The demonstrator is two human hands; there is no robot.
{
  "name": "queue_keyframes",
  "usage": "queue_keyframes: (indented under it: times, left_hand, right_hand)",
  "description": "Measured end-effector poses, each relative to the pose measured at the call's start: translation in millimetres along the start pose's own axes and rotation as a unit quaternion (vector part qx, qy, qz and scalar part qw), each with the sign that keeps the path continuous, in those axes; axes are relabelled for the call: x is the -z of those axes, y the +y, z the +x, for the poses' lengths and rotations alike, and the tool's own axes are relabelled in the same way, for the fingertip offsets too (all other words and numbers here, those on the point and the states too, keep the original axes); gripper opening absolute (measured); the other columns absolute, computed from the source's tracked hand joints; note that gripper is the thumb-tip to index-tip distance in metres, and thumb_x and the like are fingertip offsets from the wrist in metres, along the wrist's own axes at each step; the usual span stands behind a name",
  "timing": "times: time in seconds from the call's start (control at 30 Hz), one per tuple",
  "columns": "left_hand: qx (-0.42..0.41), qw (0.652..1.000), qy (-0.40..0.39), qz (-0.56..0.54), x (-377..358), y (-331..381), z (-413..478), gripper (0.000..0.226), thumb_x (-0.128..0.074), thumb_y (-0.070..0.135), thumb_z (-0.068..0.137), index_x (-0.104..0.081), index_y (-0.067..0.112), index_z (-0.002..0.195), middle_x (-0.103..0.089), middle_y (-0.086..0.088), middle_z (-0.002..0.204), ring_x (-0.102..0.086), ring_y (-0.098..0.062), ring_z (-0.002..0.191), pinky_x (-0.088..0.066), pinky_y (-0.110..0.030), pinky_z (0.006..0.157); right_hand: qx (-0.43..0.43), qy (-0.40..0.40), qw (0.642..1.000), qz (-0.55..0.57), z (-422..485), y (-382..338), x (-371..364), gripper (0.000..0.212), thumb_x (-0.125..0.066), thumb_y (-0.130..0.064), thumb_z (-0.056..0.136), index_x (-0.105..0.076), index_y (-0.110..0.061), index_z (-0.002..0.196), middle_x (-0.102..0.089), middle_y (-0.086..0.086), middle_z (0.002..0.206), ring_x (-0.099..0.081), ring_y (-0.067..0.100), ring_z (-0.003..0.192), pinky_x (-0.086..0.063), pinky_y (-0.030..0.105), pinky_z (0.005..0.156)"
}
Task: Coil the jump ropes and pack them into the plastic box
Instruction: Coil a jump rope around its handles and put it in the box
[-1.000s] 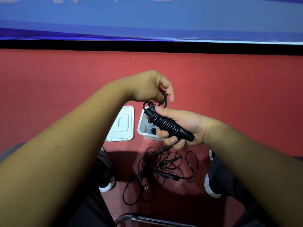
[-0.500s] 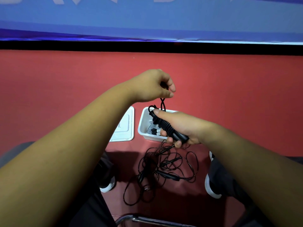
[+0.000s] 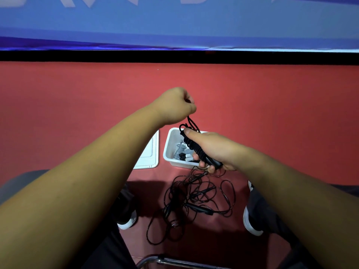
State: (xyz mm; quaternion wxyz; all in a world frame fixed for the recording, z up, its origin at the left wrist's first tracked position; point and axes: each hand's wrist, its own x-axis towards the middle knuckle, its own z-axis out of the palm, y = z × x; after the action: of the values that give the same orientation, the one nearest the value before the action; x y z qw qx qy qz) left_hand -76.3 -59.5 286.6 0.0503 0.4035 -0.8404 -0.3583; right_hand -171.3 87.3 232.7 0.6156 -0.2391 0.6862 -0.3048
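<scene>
The coiled jump rope (image 3: 194, 148), a black bundle wound tight round its handles, sits in the right grip (image 3: 213, 150), fingers curled under it and thumb pressed along the top. It hangs over the near right part of the plastic box (image 3: 167, 150). A short loop of rope (image 3: 191, 121) rises from the bundle's top end into the left grip (image 3: 174, 107), which is closed into a fist and pinches that loop just above the box's far rim.

The white box stands open on the red floor (image 3: 272, 113), with grey coiled pieces (image 3: 181, 150) already lying in its left half. Its far and right sides face bare floor up to a black strip (image 3: 174, 56) under a blue banner (image 3: 174, 22). Just beside its left wall lies the white lid (image 3: 149, 158), flat, partly hidden by the left forearm.

On the near side, a loose tangle of black ropes (image 3: 194, 197) spreads from the box's front wall down between two shoes (image 3: 127, 222) (image 3: 250, 224). A metal bar (image 3: 174, 262) curves along the bottom edge.
</scene>
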Motion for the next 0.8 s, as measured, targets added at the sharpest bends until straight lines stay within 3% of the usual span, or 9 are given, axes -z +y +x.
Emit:
queue_keyframes:
  times: [0.1, 0.23, 0.33, 0.43, 0.5, 0.6, 0.8]
  left_hand:
    - [-0.028, 0.995, -0.006, -0.095, -10, 1, -3, 0.027, -0.066, 0.01, 0.098, -0.074, 0.018, 0.123, -0.073, -0.005, 0.111, -0.067, -0.009, 0.092, -0.053, -0.027, 0.09]
    - [-0.011, 0.948, -0.061, -0.311, -16, 9, -8, 0.025, -0.059, 0.006, 0.105, -0.069, 0.015, 0.126, -0.076, -0.013, 0.113, -0.078, -0.03, 0.097, -0.062, -0.038, 0.082]
    - [0.013, 0.918, -0.066, -0.391, -20, 16, -10, 0.018, -0.055, 0.005, 0.106, -0.064, 0.005, 0.122, -0.074, -0.01, 0.102, -0.076, -0.025, 0.078, -0.061, -0.031, 0.07]
    - [0.044, 0.886, -0.053, -0.458, -25, 18, -9, 0.01, -0.053, 0.007, 0.107, -0.063, 0.005, 0.108, -0.064, -0.008, 0.092, -0.055, -0.014, 0.058, -0.056, -0.034, 0.069]
    - [0.059, 0.872, -0.032, -0.484, -24, 20, -7, 0.012, -0.05, 0.005, 0.107, -0.061, 0.006, 0.104, -0.059, -0.007, 0.086, -0.045, -0.012, 0.056, -0.052, -0.032, 0.064]
    - [0.061, 0.879, 0.002, -0.473, -18, 24, -7, 0.012, -0.052, 0.001, 0.104, -0.063, 0.006, 0.102, -0.057, -0.008, 0.082, -0.043, -0.014, 0.055, -0.049, -0.032, 0.06]
    - [0.057, 0.902, 0.019, -0.427, -8, 27, -10, 0.021, -0.056, 0.003, 0.102, -0.074, 0.002, 0.11, -0.059, -0.007, 0.077, -0.055, -0.016, 0.061, -0.054, -0.033, 0.067]
  right_hand:
    - [0.001, 0.005, 1.0, -0.001, 2, 1, -2, 0.07, -0.062, -0.082, 0.085, -0.063, -0.02, 0.116, -0.066, 0.005, 0.082, -0.056, 0.021, 0.057, -0.038, 0.024, 0.049]
    - [-0.001, 0.009, 1.0, 0.001, 3, 1, -3, 0.074, -0.062, -0.086, 0.082, -0.063, -0.02, 0.115, -0.068, 0.006, 0.083, -0.058, 0.023, 0.062, -0.039, 0.025, 0.05]
    - [0.005, 0.011, 1.0, 0.014, 5, 0, 0, 0.079, -0.064, -0.088, 0.078, -0.063, -0.019, 0.117, -0.068, 0.005, 0.081, -0.056, 0.023, 0.063, -0.037, 0.026, 0.053]
    - [0.02, 0.02, 0.999, 0.033, 7, -2, 3, 0.082, -0.067, -0.086, 0.077, -0.064, -0.016, 0.118, -0.067, 0.004, 0.077, -0.055, 0.022, 0.06, -0.035, 0.027, 0.053]
    - [0.022, 0.023, 0.998, 0.047, 7, -4, 3, 0.071, -0.066, -0.08, 0.084, -0.064, -0.016, 0.115, -0.064, 0.003, 0.075, -0.054, 0.019, 0.057, -0.036, 0.025, 0.051]
    - [0.008, 0.014, 0.997, 0.076, 6, -8, 1, 0.064, -0.073, -0.075, 0.083, -0.062, -0.017, 0.108, -0.061, 0.001, 0.077, -0.051, 0.016, 0.055, -0.034, 0.024, 0.05]
    - [-0.006, -0.029, 0.99, 0.137, 4, -11, 4, 0.041, -0.086, -0.043, 0.085, -0.058, -0.019, 0.103, -0.056, -0.001, 0.076, -0.045, 0.013, 0.055, -0.028, 0.023, 0.048]
